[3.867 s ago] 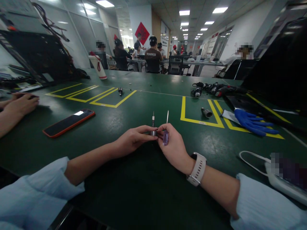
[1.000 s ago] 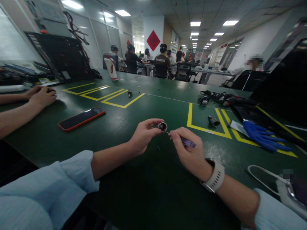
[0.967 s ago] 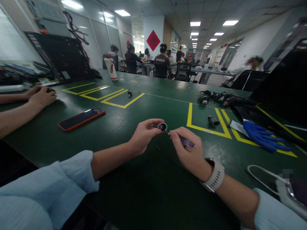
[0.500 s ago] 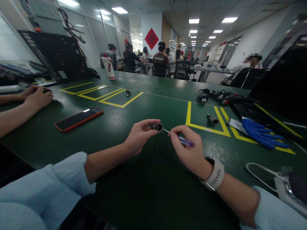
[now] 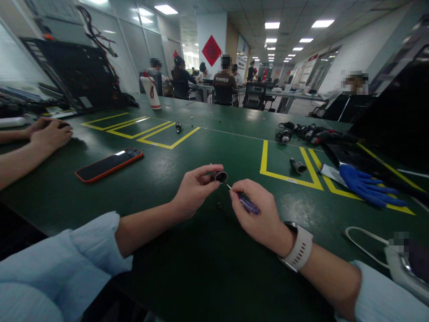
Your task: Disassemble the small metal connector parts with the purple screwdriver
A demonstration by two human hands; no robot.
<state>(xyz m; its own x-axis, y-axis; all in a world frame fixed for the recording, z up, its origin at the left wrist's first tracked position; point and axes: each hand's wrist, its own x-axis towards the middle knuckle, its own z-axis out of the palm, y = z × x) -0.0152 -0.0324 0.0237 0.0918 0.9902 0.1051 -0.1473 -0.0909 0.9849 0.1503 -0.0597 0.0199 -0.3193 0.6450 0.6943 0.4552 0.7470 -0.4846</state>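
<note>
Between the thumb and fingers of my left hand point(image 5: 194, 190) is a small round metal housing point(image 5: 221, 176), its hollow dark end turned toward me. My right hand point(image 5: 253, 210) grips a thin screwdriver point(image 5: 248, 204) by its purple translucent handle. The screwdriver's metal shaft points up and left, and its tip reaches the housing's open end; how far inside it goes I cannot tell. On the green table point(image 5: 187, 250) below the housing lies a tiny dark metal part point(image 5: 219, 205).
An orange-edged phone point(image 5: 110, 165) lies left, near another person's hands point(image 5: 52, 132). Right are a metal cone-shaped part point(image 5: 297, 166) inside yellow tape, a blue glove point(image 5: 368, 185) and dark cabled devices point(image 5: 284, 135). A small metal part point(image 5: 178, 127) and a white tumbler point(image 5: 152, 94) stand farther back.
My right hand has moved left, closer to the housing, and the screwdriver's shaft now slants more steeply into its opening. The housing has tilted slightly in my left hand.
</note>
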